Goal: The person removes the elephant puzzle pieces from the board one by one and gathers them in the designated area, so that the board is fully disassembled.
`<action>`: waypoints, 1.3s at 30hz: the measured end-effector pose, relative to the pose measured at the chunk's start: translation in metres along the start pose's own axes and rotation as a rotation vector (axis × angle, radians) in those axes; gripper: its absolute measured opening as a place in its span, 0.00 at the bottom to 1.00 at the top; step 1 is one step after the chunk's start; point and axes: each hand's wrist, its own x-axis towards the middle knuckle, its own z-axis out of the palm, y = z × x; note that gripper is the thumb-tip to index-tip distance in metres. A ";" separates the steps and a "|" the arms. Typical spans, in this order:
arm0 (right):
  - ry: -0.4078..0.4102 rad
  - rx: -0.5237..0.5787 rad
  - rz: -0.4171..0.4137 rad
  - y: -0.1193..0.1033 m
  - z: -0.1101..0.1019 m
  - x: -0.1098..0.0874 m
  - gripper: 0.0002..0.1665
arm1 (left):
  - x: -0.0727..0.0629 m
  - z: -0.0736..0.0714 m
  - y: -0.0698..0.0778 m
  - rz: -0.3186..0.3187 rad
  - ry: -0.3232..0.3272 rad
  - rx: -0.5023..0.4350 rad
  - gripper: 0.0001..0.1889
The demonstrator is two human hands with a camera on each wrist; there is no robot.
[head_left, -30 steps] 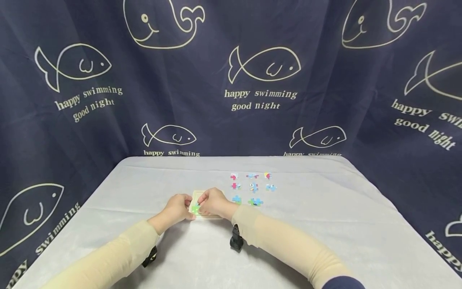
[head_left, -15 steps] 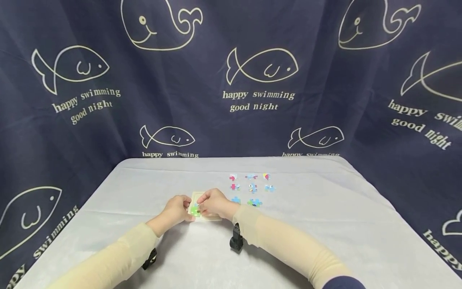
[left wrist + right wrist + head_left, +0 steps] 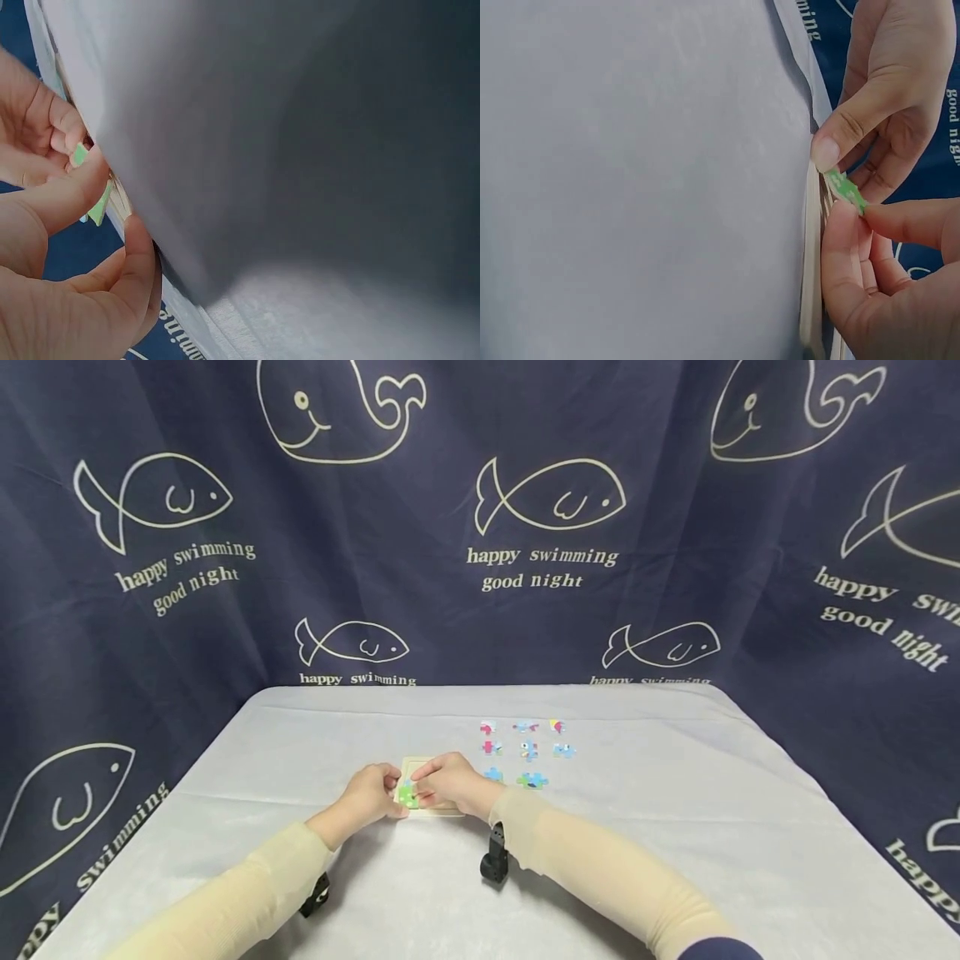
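A pale wooden puzzle tray (image 3: 441,813) lies on the table, partly covered by both hands. My left hand (image 3: 369,791) holds the tray's left side, thumb at the near corner and fingers further up the edge. Over the tray's near left corner, my right hand (image 3: 455,783) pinches a green puzzle piece (image 3: 407,796) between thumb and fingertips. In the right wrist view the green piece (image 3: 845,188) sits tilted at the tray's edge, its lower end between the right fingers and its upper end close to the left thumb.
Right of the tray, several loose puzzle pieces lie in rows on the white tablecloth (image 3: 645,827), among them a blue-green piece (image 3: 532,780) and a pink piece (image 3: 491,747). A dark blue curtain (image 3: 540,627) with fish drawings hangs behind the table.
The right fingers have shifted slightly and more of the green piece now shows. The left hand stays on the tray; the loose pieces have not moved.
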 end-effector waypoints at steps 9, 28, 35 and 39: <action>0.011 0.019 -0.017 0.002 -0.021 -0.001 0.12 | 0.006 0.001 -0.007 -0.049 -0.025 -0.044 0.33; 0.064 0.082 -0.023 0.007 -0.069 0.006 0.14 | 0.008 -0.001 -0.007 -0.052 -0.037 -0.100 0.28; 0.084 0.093 -0.029 0.010 -0.080 0.005 0.15 | 0.007 -0.002 -0.006 -0.032 -0.044 -0.102 0.28; 0.094 0.096 -0.035 0.011 -0.086 0.005 0.15 | 0.008 -0.002 -0.005 -0.034 -0.040 -0.094 0.28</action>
